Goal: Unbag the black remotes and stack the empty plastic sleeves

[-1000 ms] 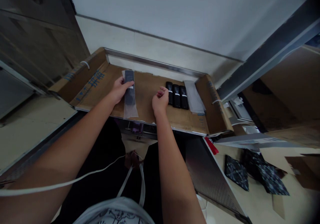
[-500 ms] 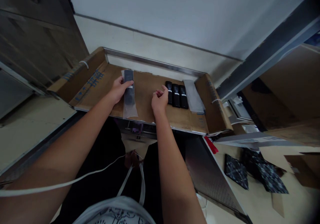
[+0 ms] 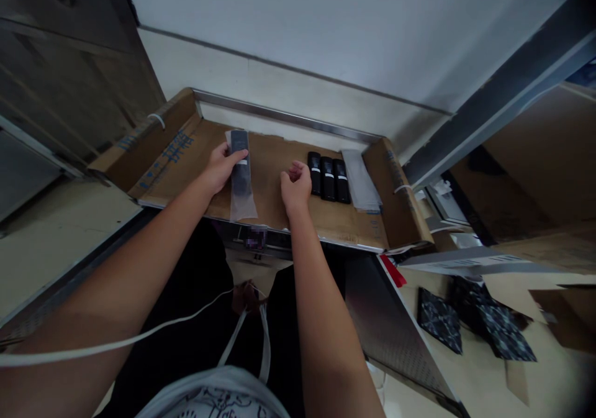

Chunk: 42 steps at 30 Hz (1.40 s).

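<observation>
On the cardboard-lined tray lies a black remote control (image 3: 241, 179) inside a translucent plastic sleeve (image 3: 243, 210). My left hand (image 3: 222, 164) is closed on it from the left, its thumb across the upper part near a white label. To the right of the sleeve, my right hand (image 3: 297, 185) hovers with loosely curled fingers, and nothing shows in it. Just beyond that hand, three black remote controls (image 3: 328, 179) stand side by side in a row, each with a white label. A stack of flat, translucent sleeves (image 3: 361, 179) rests right of the row.
The tray (image 3: 274, 151) has raised cardboard sides tied with white zip ties, and a metal rim. A white wall (image 3: 298, 39) rises behind it. A pale cable (image 3: 139, 340) crosses under my left arm. Dark patterned packs (image 3: 479, 318) lie on the floor at right.
My right hand has shifted very slightly left and its fingers have curled in more. The left hand and the sleeved remote control look almost the same.
</observation>
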### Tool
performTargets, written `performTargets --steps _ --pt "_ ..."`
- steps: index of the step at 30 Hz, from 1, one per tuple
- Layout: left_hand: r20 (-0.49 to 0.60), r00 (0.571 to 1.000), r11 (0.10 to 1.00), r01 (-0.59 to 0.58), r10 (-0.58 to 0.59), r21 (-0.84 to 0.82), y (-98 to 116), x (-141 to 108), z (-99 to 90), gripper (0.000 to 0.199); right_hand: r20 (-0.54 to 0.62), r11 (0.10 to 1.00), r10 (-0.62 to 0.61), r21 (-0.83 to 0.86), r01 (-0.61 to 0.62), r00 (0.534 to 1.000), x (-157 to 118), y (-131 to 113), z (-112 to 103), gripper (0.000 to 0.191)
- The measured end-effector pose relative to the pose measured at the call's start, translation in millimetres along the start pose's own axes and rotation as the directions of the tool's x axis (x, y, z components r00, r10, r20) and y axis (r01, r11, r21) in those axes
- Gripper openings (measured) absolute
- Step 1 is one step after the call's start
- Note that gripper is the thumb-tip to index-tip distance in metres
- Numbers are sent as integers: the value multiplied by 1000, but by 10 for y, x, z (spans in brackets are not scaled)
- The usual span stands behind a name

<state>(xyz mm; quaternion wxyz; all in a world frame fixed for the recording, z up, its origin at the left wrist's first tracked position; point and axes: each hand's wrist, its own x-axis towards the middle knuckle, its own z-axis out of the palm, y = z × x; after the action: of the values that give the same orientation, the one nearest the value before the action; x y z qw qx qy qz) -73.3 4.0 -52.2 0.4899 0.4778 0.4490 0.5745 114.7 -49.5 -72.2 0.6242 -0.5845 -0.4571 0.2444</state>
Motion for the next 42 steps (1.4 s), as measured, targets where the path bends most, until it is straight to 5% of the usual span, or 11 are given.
performTargets --steps 5,18,42 --pt "-1 1000 1000 6 -6 0 -3 1 0 35 17 1000 -18 8 18 1000 -18 -28 2 18" --pt "-1 1000 1000 14 -14 7 9 -16 -1 32 26 997 -54 -52 55 998 -53 -57 -40 43" --pt "10 1000 1000 17 -17 9 18 -21 -2 33 86 997 -76 40 72 993 -68 -77 -65 39"
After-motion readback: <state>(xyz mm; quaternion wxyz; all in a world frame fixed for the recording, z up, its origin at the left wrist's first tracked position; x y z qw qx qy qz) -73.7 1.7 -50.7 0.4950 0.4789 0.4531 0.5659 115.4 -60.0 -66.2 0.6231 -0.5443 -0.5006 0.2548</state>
